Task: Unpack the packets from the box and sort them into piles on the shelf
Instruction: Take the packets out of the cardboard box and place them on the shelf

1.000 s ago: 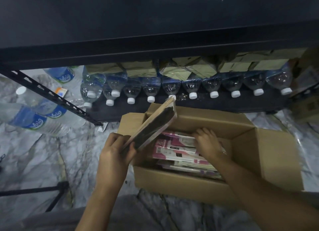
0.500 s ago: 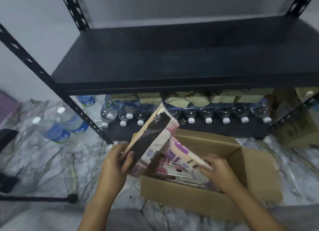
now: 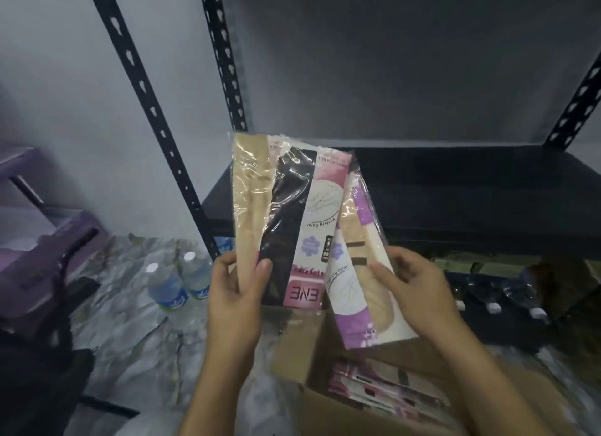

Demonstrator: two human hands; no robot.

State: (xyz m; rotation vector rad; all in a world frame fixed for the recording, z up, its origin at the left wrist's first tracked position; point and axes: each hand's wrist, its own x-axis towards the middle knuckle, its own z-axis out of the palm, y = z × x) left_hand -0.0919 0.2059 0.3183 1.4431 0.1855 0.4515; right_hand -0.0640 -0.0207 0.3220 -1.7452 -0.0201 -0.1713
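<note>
Far left, two clear plastic water bottles with blue labels [image 3: 175,286] stand on the marbled floor, well apart from the work. The left hand [image 3: 236,294] grasps the lower edge of a flat clear-film packet of beige and black fabric on a pink and white card [image 3: 286,214], thumb across the front face and fingers curled behind; whether this is one packet or two overlapped cannot be told. Just beside it and partly behind its right edge, a second film-wrapped packet with a purple and white card and beige fabric [image 3: 359,273] leans to the right, pinched low down by the right hand [image 3: 414,287], thumb on the face. Both packets are held upright in the air in front of the black metal shelf board [image 3: 471,181], above the open brown cardboard box [image 3: 320,409], in which more pink-carded packets [image 3: 387,393] lie flat. Assessment: the packets appear light and thin, moderately stiff from the card insert, with soft contents. The glossy film looks slippery, so stacked packets are likely to slide on one another. A hold across the card near an edge, thumb opposing fingers, seems the soundest; gripping loose film alone risks a slip. No piles are visible on the shelf board
</note>
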